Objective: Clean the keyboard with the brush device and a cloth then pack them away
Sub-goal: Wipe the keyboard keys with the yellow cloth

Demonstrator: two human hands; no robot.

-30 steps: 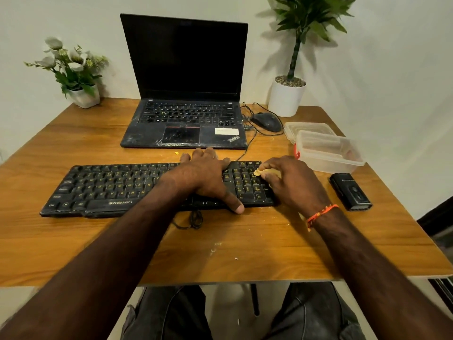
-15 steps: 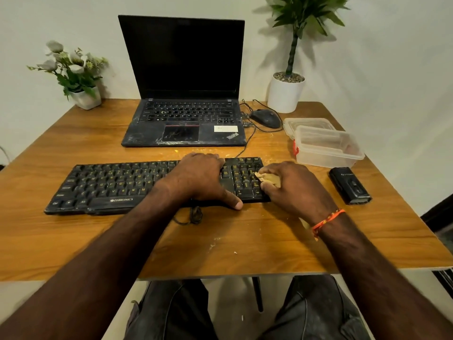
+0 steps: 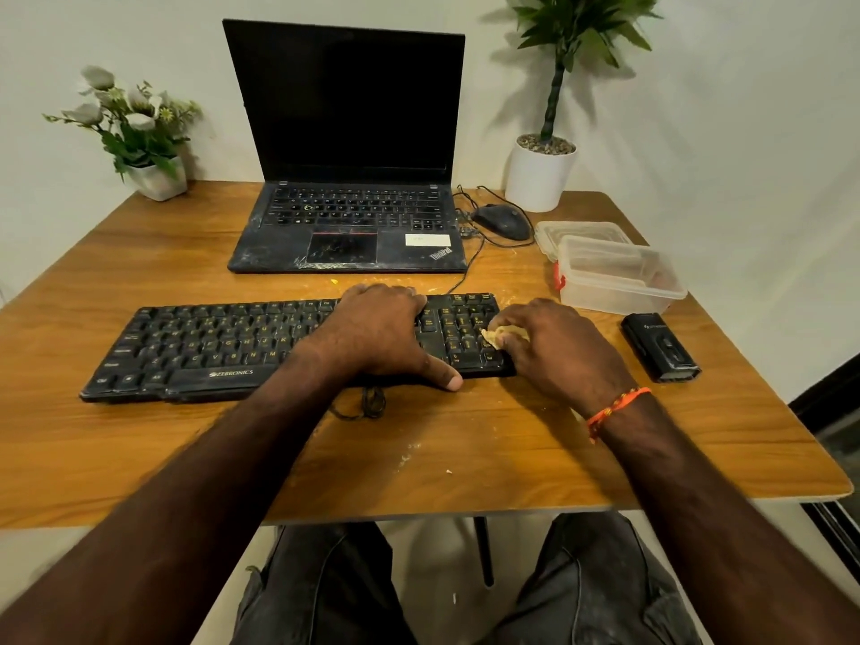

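Observation:
A black keyboard (image 3: 209, 346) with yellow lettering lies across the wooden table (image 3: 465, 449). My left hand (image 3: 377, 335) rests flat on its right-middle keys, thumb over the front edge, pinning it down. My right hand (image 3: 554, 349) is closed on a small yellowish cloth (image 3: 500, 336) pressed against the number pad at the keyboard's right end. Most of the cloth is hidden under my fingers. The black brush device (image 3: 661, 346) lies on the table to the right of my right hand, untouched.
An open laptop (image 3: 346, 225) stands behind the keyboard, with a black mouse (image 3: 502, 221) beside it. A clear plastic container (image 3: 619, 277) and its lid (image 3: 581, 232) sit at the right. Potted plants (image 3: 540, 174) occupy the back corners. Crumbs speckle the wood.
My right hand has rubbed the cloth a little way over the number pad's keys. The left hand stays planted on the keyboard. The camera view has shifted slightly.

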